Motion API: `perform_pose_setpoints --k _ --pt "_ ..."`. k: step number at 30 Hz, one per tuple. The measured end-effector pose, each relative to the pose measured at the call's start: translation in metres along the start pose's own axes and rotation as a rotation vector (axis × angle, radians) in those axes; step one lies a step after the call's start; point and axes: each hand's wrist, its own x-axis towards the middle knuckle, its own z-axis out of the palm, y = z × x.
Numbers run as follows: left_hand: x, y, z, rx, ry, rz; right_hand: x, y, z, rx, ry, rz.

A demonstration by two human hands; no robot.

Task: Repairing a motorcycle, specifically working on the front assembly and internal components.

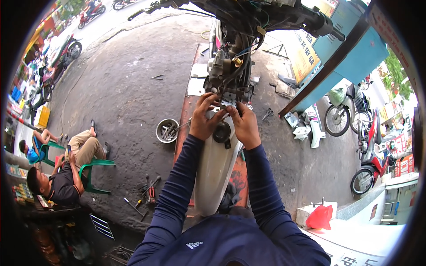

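My left hand and my right hand meet at a small metal bracket on the front of a motorbike, fingers closed on it from either side, thumbs close together. Below the bracket sits a round black part, probably a horn, over the long pale front fender. Above my hands are a grey cylindrical housing, dark hoses and wires, a brass-coloured piece and the handlebar. The bike stands over a red platform.
A bowl of small parts, pliers, scissors and several tools lie around. Two people sit on green chairs at left. Parked motorbikes, loose white panels, a blue cabinet and a red bag surround the work.
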Motion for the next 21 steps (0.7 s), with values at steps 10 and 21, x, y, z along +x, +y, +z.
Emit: perform_pose_setpoints --k 10,21 --pt "-0.002 0.01 0.002 0.083 0.046 0.044 0.002 0.001 0.005 0.064 0.049 -0.021" --pt "0.005 0.007 -0.002 0.109 -0.004 0.091 -0.018 -0.038 -0.015 -0.51 -0.348 0.251"
